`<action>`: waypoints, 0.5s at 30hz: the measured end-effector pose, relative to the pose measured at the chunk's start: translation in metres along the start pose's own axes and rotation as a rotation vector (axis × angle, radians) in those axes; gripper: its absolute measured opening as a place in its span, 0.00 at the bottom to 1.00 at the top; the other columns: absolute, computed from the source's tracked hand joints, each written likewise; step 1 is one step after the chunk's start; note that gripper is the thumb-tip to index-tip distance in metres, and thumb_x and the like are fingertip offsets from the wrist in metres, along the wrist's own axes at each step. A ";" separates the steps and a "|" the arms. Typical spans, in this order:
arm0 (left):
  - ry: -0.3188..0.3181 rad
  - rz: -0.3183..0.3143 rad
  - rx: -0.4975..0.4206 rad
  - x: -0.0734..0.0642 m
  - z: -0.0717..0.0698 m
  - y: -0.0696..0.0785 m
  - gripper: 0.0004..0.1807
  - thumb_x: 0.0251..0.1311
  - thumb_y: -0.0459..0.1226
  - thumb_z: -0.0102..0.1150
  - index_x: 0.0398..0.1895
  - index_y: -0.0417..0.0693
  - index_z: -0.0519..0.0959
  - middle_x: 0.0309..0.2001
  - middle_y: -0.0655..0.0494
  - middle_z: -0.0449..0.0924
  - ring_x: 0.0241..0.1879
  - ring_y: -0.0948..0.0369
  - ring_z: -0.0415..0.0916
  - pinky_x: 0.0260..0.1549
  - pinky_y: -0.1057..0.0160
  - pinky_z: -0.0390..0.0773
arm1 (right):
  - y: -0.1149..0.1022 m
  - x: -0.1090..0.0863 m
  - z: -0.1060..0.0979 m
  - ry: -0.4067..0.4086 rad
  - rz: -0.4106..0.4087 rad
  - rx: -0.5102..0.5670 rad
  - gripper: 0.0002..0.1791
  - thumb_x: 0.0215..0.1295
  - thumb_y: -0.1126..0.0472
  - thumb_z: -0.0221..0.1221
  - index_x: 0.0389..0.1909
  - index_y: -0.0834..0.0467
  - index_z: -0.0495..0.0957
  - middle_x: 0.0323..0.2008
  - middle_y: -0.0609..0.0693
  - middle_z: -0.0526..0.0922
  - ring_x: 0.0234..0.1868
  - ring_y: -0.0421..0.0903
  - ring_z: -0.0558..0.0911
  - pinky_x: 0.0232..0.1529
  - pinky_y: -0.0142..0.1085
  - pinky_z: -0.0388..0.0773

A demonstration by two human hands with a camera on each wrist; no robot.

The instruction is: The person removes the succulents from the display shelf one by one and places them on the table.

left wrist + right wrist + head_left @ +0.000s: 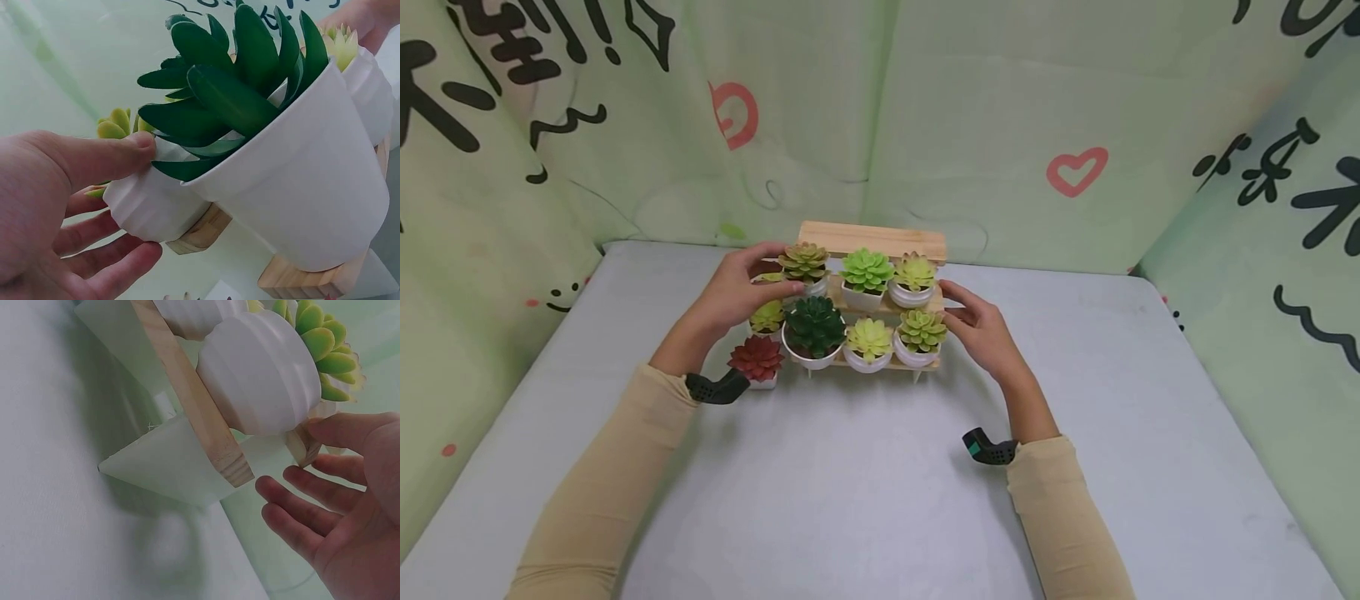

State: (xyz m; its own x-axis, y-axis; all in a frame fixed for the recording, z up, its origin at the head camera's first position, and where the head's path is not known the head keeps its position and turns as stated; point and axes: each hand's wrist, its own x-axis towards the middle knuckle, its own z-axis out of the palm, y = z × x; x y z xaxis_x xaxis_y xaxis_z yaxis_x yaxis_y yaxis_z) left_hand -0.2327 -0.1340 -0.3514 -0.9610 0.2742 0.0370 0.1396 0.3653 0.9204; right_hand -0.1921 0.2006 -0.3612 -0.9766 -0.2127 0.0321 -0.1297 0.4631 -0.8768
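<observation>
Left hand (pixel 737 287): thumb and fingers round potted olive-green succulent (pixel 805 262), just left of frame centre, on wooden plant stand (pixel 872 240). Right hand (pixel 983 331), right of centre: pinches middle plank's (pixel 303 447) end.
</observation>
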 end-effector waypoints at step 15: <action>-0.050 -0.015 -0.028 0.001 -0.003 -0.006 0.34 0.49 0.46 0.66 0.62 0.57 0.66 0.59 0.55 0.68 0.60 0.56 0.66 0.53 0.51 0.74 | 0.022 0.009 0.000 0.001 -0.011 0.003 0.28 0.66 0.57 0.52 0.67 0.49 0.59 0.65 0.53 0.65 0.59 0.52 0.73 0.60 0.48 0.70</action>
State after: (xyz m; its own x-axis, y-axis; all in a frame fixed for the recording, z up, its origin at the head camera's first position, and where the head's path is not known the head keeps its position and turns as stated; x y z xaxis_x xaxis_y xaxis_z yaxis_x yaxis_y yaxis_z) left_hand -0.2356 -0.1388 -0.3560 -0.9498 0.3129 0.0048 0.1181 0.3443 0.9314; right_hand -0.2042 0.2092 -0.3803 -0.9752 -0.2173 0.0424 -0.1402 0.4581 -0.8778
